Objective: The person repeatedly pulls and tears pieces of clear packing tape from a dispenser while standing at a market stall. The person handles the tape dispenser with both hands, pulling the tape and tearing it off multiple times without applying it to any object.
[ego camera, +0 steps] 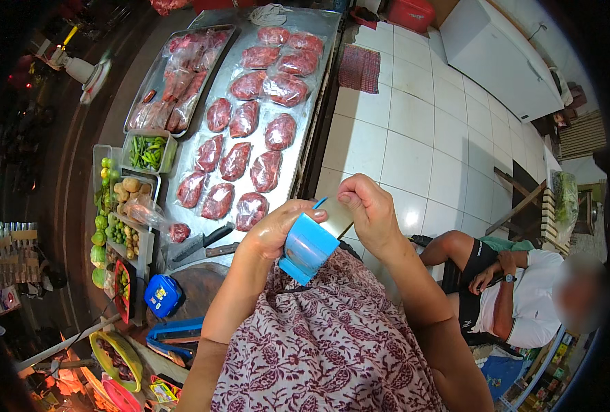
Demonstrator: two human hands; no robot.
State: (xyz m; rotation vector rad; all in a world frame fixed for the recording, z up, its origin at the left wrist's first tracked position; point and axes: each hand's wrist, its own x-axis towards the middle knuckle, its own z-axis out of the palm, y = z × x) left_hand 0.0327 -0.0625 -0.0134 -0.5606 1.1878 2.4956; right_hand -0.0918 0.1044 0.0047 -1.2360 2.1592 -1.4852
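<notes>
My left hand [279, 226] holds a light-blue box or case [310, 247] in front of my patterned clothing. With thumb and fingers, my right hand [369, 213] pinches a flat, pale metallic-looking piece [338, 216] at the box's upper end; what it is I cannot tell. Left of the hands, plastic-wrapped pieces of red meat [252, 211] lie in rows on a metal-topped table [279, 180]. A black-handled knife [202, 241] and a wooden-handled knife [222, 250] rest at its near end, beside a round wooden block [202, 288] bearing a blue lidded container [163, 295].
A metal tray of bagged meat [176, 82], a tub of green chillies [149, 152] and potatoes [130, 188] stand at the left. A person [516, 293] sits at the right. White floor tiles [408, 118] lead to a chest freezer [500, 56]; a red mat [359, 68] lies beside the table.
</notes>
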